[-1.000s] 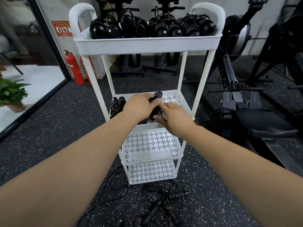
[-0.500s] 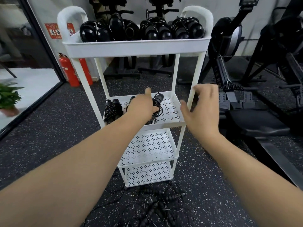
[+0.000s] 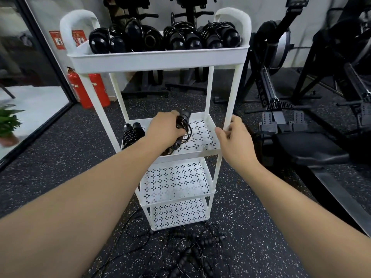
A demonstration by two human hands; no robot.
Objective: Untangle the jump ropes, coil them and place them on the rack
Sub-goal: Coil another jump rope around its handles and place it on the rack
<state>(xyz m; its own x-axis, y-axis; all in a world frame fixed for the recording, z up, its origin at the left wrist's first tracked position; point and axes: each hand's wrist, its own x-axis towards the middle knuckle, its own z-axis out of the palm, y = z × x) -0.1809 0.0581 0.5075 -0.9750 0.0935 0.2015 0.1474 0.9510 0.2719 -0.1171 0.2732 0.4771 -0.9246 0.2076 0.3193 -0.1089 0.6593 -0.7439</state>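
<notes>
A white tiered rack (image 3: 160, 61) stands in front of me. Its top tray holds several coiled black jump ropes (image 3: 180, 39). On the second shelf my left hand (image 3: 166, 127) grips a coiled black jump rope (image 3: 183, 125), beside another coiled rope (image 3: 132, 133) at the shelf's left end. My right hand (image 3: 236, 137) holds the rack's front right post at that shelf's corner, thumb on the shelf rim. A tangle of black jump ropes (image 3: 190, 249) lies on the floor at the rack's foot.
Two lower shelves (image 3: 176, 181) of the rack are bare. Rowing machines (image 3: 281, 109) stand to the right on the speckled black floor. Red fire extinguishers (image 3: 84, 89) and a glass wall are at the left, with a potted plant (image 3: 8, 123).
My right hand left the coiled rope, swung right and took hold of the rack's front right post. My left hand stays on the coil on the second shelf.
</notes>
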